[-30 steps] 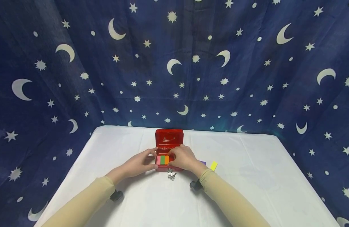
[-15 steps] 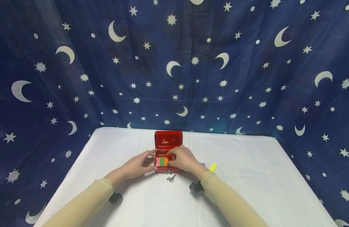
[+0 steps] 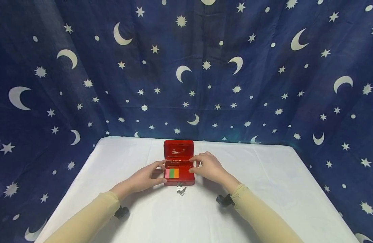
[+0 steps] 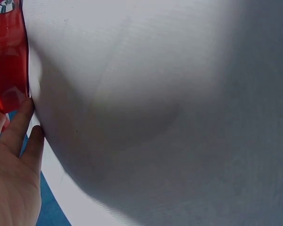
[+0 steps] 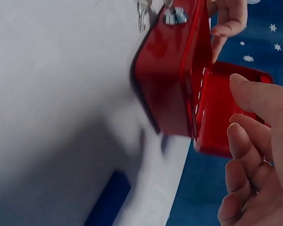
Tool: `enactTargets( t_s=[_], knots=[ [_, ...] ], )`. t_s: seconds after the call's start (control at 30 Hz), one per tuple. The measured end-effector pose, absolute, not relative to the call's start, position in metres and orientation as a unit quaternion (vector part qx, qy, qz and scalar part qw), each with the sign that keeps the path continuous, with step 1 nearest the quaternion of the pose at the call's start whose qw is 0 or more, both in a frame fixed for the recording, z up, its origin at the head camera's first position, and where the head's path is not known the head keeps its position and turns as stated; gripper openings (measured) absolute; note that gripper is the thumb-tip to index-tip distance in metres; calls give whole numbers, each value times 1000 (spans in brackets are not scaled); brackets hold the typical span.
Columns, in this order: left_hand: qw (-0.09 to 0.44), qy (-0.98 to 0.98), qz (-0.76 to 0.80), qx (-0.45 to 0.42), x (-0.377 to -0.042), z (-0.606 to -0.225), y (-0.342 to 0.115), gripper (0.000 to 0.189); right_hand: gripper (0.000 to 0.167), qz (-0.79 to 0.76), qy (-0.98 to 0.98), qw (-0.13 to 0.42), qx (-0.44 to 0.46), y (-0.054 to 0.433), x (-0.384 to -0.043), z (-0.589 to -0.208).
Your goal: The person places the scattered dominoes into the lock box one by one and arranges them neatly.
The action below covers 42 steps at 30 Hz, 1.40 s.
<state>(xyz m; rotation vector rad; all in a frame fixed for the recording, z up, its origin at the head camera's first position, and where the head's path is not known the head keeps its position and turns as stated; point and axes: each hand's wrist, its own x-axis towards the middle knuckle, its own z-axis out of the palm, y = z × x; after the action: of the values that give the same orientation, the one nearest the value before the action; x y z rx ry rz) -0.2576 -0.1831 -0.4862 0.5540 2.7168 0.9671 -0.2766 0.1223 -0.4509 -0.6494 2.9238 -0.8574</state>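
Note:
A red metal cash box (image 3: 186, 173) stands near the table's back with its lid (image 3: 178, 148) raised. Inside, against the left wall, a pink block (image 3: 167, 173), a green block (image 3: 172, 173) and an orange block (image 3: 176, 173) lie side by side. My left hand (image 3: 148, 175) holds the box's left end, thumb at the front corner and fingers toward the back. Over the right wall, my right hand (image 3: 208, 166) has thumb and forefinger apart with nothing between them. From the silver lock (image 5: 174, 15) on the front, keys (image 3: 182, 191) hang down to the cloth.
White cloth (image 3: 162, 216) covers the table. A dark blue strip (image 5: 108, 200) lies on it in the right wrist view, under my right hand's side. A blue curtain (image 3: 162, 67) with stars and moons hangs behind and on both sides.
My right hand has drawn back from the orange block to the box's right wall. The right part of the box floor now shows. The left hand stays at the box's left end.

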Motion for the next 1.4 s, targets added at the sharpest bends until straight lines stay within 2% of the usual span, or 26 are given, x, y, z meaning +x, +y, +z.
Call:
enactTargets(
  t_s=[0.57,0.83,1.4],
  knots=[
    [101,914,337,204,-260,-489,-184,48,40,-246,954,16,-168,195,-268,-452],
    [99,914,333,210,-262,-489,-184,50,41,-226,960,-2,-164,224,-260,-457],
    [100,911,339,211,-262,-489,-186,48,62,-200,974,-7,-108,246,-237,-482]
  ],
)
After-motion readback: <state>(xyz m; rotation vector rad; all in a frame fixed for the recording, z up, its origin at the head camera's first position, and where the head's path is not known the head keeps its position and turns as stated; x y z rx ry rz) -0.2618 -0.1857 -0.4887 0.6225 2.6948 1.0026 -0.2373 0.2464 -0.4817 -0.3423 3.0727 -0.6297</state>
